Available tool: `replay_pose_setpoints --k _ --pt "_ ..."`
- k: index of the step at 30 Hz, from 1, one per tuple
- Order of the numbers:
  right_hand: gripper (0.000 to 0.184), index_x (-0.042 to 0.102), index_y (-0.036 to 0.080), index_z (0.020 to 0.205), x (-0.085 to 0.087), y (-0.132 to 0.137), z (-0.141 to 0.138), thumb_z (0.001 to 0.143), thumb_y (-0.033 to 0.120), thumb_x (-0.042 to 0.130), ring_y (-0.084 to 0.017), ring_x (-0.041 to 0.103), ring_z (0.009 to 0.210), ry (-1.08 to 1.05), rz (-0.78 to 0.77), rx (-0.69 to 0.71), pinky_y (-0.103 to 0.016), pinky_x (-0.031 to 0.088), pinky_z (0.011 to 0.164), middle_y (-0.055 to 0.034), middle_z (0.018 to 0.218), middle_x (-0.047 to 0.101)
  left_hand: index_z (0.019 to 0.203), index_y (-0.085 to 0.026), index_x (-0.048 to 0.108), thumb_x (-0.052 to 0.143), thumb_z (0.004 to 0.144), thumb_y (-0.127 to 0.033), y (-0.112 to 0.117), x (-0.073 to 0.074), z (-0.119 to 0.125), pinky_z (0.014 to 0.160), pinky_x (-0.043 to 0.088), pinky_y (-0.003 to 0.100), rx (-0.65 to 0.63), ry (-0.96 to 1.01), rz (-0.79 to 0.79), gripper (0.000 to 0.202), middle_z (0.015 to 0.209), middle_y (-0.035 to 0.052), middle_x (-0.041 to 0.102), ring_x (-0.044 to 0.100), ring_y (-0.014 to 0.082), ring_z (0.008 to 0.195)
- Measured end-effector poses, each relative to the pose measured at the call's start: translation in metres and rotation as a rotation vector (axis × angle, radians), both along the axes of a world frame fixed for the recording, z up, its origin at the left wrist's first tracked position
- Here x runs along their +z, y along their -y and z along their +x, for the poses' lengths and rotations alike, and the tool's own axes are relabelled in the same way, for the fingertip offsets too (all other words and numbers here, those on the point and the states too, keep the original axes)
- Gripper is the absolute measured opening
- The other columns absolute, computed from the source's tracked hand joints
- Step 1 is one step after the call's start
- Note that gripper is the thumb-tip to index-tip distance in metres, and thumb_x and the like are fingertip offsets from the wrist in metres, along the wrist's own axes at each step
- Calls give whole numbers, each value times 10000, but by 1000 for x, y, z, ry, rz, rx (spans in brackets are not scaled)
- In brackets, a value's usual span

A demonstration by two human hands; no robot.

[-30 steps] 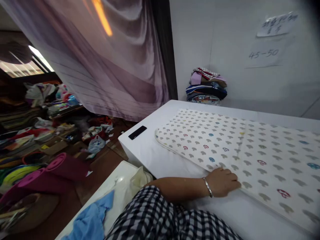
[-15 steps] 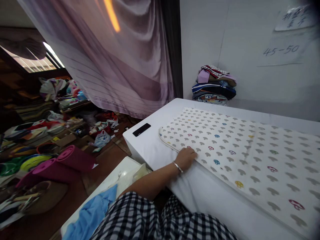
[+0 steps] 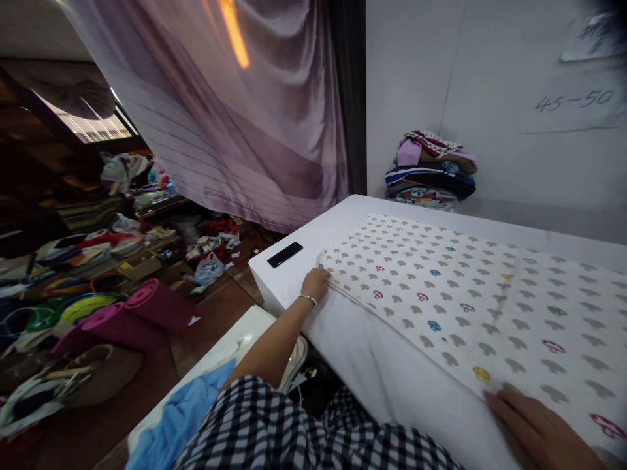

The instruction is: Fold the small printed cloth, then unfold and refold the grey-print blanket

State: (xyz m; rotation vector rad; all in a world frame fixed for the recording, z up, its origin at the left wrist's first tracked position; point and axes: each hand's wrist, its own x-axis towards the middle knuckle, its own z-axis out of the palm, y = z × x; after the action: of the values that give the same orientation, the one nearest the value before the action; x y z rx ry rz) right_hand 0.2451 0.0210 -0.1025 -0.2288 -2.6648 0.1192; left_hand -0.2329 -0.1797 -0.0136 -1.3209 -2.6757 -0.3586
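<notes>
A white cloth printed with small grey and coloured mushroom shapes (image 3: 470,294) lies spread flat on a white table (image 3: 392,372). My left hand (image 3: 315,284), with a silver bracelet at the wrist, is stretched out to the cloth's far left corner and its fingers are closed on the cloth's edge. My right hand (image 3: 536,427) rests on the near edge of the cloth at the bottom right, fingers stretched flat and pressed on the fabric.
A black phone (image 3: 285,254) lies near the table's left corner. A stack of folded clothes (image 3: 431,173) sits against the white wall. A purple curtain (image 3: 235,117) hangs behind. The floor at left holds rolled mats (image 3: 147,307) and clutter. Blue fabric (image 3: 181,418) lies on a white surface below.
My left hand has slid leftward along the cloth's near edge to its far left corner. My right hand has come into view on the cloth at the bottom right.
</notes>
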Motion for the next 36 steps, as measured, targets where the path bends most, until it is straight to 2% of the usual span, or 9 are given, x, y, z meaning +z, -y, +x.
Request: replay_pose_setpoints --k 4,8,13,17,21,28,32,34,36 --pt "355 640 249 1058 24 14 -43 813 231 383 -211 615 895 -47 153 6 -318 521 732 -71 1049 646 969 -178 658 457 726 -47 4 1 -14 936 416 319 -14 -7 -7 341 1057 52 626 507 194 1047" --pt "331 642 212 1026 40 23 -67 826 223 379 -200 604 832 4 118 -20 -304 511 705 -83 943 649 974 -207 666 485 741 -64 3 2 -20 945 416 307 -119 6 -55 327 1086 39 622 519 173 1051" --pt "345 639 202 1025 41 26 -74 805 192 373 -190 591 777 16 62 -51 -285 496 648 -78 906 633 992 -211 656 470 813 -132 0 6 -20 914 423 333 -266 -44 -157 270 1105 52 612 533 177 1038" --pt "326 635 222 1021 40 26 -73 798 199 399 -181 591 772 28 -2 -53 -265 488 654 -61 895 630 972 -216 650 448 835 -148 -2 18 -16 865 415 340 -288 -96 -245 253 1050 61 623 546 184 991" --pt "284 647 237 976 41 27 -71 796 222 427 -178 593 764 18 -72 -16 -254 482 652 -52 880 635 980 -210 641 419 851 -161 7 24 -14 857 397 347 -220 -132 -242 261 994 73 623 537 196 986" --pt "274 647 261 1000 41 28 -69 832 334 444 -186 591 779 59 -132 -35 -260 481 666 -53 903 637 956 -214 657 452 786 -96 22 12 -13 937 394 296 -147 39 -87 292 1099 35 609 505 167 1060" --pt "293 633 278 1056 40 29 -68 830 325 454 -186 589 775 77 -144 -18 -275 478 669 -48 904 633 866 -205 662 459 796 -166 14 11 -12 911 415 243 85 179 41 218 1025 4 629 540 144 993" --pt "317 618 283 1097 36 30 -69 837 280 437 -188 592 793 50 -126 -14 -289 478 685 -50 920 638 870 -180 642 462 823 -254 7 11 -12 877 427 262 213 176 83 199 1005 25 619 546 164 969" --pt "328 613 281 1115 32 32 -71 846 250 428 -202 596 863 -1 -78 -21 -313 477 723 -62 984 646 953 -146 600 484 821 -306 0 10 -12 860 428 307 331 155 119 238 1075 73 581 533 206 1003"
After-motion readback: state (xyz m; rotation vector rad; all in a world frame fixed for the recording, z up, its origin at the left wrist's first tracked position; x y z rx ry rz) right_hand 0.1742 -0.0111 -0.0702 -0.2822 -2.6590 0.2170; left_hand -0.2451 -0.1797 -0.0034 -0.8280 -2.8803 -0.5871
